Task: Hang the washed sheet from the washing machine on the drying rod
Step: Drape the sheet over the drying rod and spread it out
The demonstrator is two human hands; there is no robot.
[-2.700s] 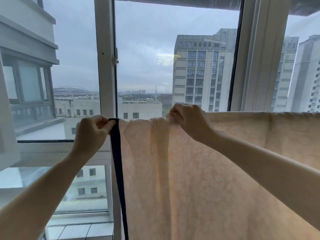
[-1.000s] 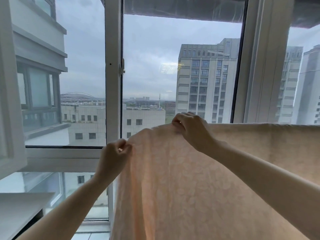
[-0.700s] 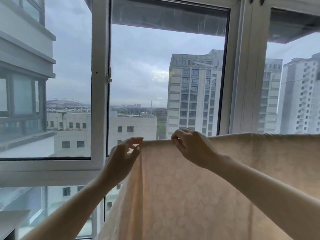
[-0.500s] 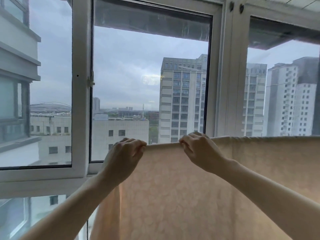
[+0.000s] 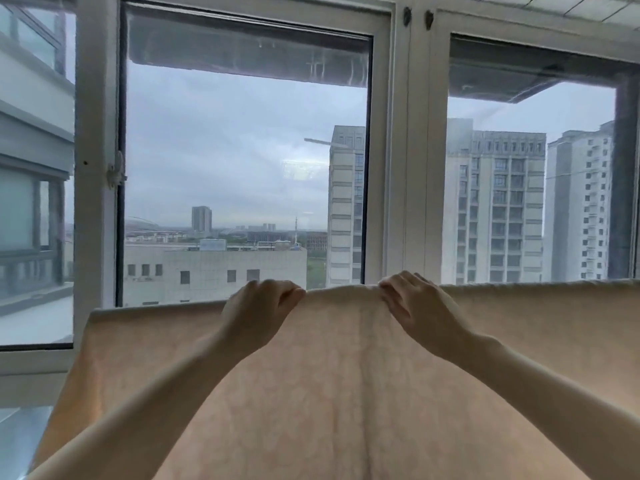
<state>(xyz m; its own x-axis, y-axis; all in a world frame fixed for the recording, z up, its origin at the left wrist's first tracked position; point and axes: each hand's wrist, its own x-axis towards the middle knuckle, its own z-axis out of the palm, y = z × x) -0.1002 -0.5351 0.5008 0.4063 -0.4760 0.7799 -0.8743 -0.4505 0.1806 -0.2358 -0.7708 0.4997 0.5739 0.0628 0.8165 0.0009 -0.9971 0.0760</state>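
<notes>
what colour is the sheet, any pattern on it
The sheet is pale peach with a faint tone-on-tone blotchy, possibly floral pattern, seen in the head view.

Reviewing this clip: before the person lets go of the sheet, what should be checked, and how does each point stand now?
1. Left hand grips the sheet's top edge: ok.
2. Right hand grips the top edge: ok.
3. Top edge level: not ok, raised between the hands.
4. Drying rod under the fold: cannot tell, hidden.
5. Sheet spread left of the hands: ok.
6. Lower hem off the floor: cannot tell, out of view.

Left hand (image 5: 258, 313) and right hand (image 5: 417, 311) pinch the peach sheet's (image 5: 346, 393) top fold before the window (image 5: 405, 150)
</notes>
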